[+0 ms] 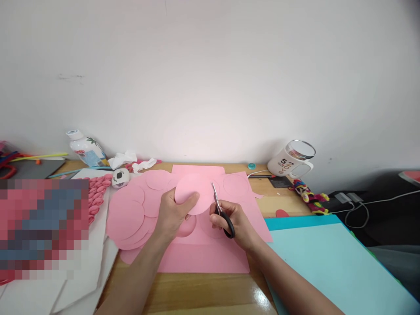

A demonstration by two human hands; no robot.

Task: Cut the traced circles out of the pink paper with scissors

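Between thumb and fingers, my left hand (173,212) pinches a round pink paper circle (190,188), raised above the pink sheets. My right hand (231,218) is closed round the black handles of a pair of scissors (216,199). The blades point up, close to the circle's right edge; whether they touch it I cannot tell. Below both hands lies pink paper (210,258), and drawn circle outlines show on its right part. A pile of cut pink circles (126,212) spreads to the left of my left hand.
A white mug (285,162) and a colourful doll (310,197) stand or lie at the right. Light blue sheets (324,262) cover the right front. At the left are a bottle (85,148), crumpled tissue (123,159), a small white device (120,177) and white boards (82,280).
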